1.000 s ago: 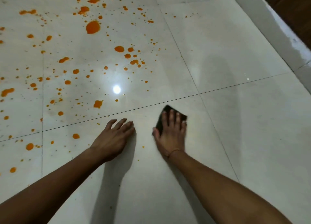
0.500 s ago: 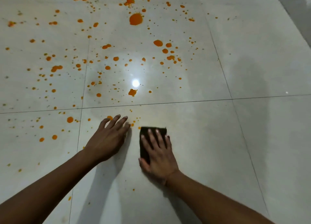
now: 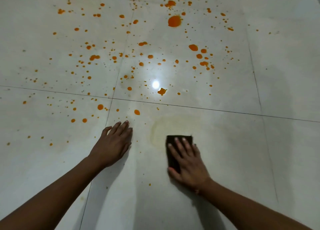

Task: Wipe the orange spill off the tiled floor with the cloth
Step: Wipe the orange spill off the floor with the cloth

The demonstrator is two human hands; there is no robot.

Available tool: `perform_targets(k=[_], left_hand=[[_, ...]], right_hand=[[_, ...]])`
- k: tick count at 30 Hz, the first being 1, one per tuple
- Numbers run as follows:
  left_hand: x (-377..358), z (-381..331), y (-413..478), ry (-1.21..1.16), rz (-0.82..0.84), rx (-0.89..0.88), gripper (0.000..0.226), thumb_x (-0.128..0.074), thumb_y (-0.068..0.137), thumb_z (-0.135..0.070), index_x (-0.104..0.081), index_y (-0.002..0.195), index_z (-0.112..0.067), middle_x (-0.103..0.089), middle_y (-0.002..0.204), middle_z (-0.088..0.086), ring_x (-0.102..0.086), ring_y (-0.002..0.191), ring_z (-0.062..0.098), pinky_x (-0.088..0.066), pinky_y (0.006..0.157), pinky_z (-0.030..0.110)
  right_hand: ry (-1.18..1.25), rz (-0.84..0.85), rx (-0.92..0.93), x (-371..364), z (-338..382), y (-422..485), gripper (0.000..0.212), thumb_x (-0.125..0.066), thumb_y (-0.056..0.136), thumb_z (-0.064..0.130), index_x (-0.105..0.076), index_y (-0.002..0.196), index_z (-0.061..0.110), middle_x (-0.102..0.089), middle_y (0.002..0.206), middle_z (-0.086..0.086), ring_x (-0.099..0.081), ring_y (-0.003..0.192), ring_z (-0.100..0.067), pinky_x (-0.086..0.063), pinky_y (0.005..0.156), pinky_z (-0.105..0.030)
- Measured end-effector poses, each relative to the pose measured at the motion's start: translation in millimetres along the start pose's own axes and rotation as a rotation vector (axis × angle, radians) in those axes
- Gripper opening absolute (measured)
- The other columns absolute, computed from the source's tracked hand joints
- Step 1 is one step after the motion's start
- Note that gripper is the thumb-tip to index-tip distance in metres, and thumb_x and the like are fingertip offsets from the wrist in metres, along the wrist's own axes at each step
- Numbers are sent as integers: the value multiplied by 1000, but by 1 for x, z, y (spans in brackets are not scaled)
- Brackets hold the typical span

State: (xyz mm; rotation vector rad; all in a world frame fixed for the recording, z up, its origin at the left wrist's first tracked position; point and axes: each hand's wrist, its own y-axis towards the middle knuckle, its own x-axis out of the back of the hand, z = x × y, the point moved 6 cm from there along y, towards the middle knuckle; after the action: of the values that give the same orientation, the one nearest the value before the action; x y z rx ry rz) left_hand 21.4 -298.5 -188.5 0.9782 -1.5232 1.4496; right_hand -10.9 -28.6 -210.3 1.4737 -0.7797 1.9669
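Orange drops (image 3: 174, 21) dot the floor (image 3: 285, 74) ahead of us. We press the dark cloth (image 3: 171, 153) flat under our right hand (image 3: 188, 162), fingers straight and spread; our left hand (image 3: 113, 145) rests flat beside it.

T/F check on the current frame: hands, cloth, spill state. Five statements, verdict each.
1. The right hand presses a dark cloth flat on the tiled floor. True.
2. The left hand has a grip on a second cloth. False: it rests on the floor with straight fingers and holds nothing.
3. The orange spill is fully wiped up. False: it is spattered over the tiles beyond both hands.
4. A faint yellowish smear lies just beyond the cloth. True.
5. A bright light reflection shows on the floor amid the spill. True.
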Motion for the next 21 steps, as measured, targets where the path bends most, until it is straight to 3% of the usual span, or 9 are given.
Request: perform_targets(k=[2,4,6,8,10,13,16,19,21], left_hand=[[-5,6,-11,-6,1,20,56,-31,93,-43,-54,133,-12,-48,144,15,-51,128,35,-45,95,49],[-5,13,-21,-16,-11,34,55,-31,93,-40,-54,133,-11,-49,143,15,-52,127,35,-46,94,49],[-5,26,-27,-38,-23,75,54,-30,93,-38,-55,132,-10,-50,142,16,-53,125,36,-47,92,49],[-8,42,-33,-70,-8,140,55,-28,93,-38,-56,131,-9,-51,141,18,-54,123,38,-47,89,49],[-14,48,-38,-99,10,166,57,-27,92,-39,-54,133,-10,-50,142,18,-55,122,39,-48,88,50],[-15,46,-41,-128,-13,172,58,-27,92,-40,-52,135,-11,-48,144,17,-54,122,39,-49,86,50],[-11,44,-50,-126,-51,165,55,-28,92,-37,-54,133,-10,-49,142,18,-56,120,37,-49,88,47],[-13,60,-70,-157,-74,232,58,-23,92,-37,-51,136,-11,-45,146,17,-50,127,36,-44,94,48],[-19,74,-85,-158,-73,291,59,-23,91,-37,-51,135,-9,-45,146,17,-50,127,37,-44,93,50]], right_hand=[[-27,-17,-222,8,-36,39,80,-34,84,64,-23,154,26,-15,161,-4,-13,146,-29,-21,113,-58],[26,-22,-371,10,-20,96,82,-27,83,64,-21,154,22,-15,162,-8,-9,147,-31,-13,115,-58],[42,-47,-237,-1,47,115,81,-35,82,60,-27,152,21,-19,161,-10,-13,147,-32,-13,114,-59],[36,16,31,-21,105,73,79,-42,83,58,-26,152,23,-19,161,-8,-15,148,-31,-10,114,-57],[20,83,199,-22,97,12,80,-48,83,59,-27,152,26,-18,161,-5,-18,147,-30,-16,112,-56],[-51,21,111,-8,19,20,80,-45,82,61,-25,153,28,-20,160,-4,-17,147,-28,-27,109,-58],[16,-24,-195,-2,25,99,80,-38,82,61,-25,152,23,-21,160,-9,-15,146,-32,-14,114,-57],[50,-11,71,-25,137,93,81,-43,80,58,-31,151,21,-25,159,-10,-17,146,-33,-17,113,-59],[29,70,293,-34,155,32,80,-48,81,58,-31,151,23,-26,159,-9,-17,147,-31,-22,111,-59]])
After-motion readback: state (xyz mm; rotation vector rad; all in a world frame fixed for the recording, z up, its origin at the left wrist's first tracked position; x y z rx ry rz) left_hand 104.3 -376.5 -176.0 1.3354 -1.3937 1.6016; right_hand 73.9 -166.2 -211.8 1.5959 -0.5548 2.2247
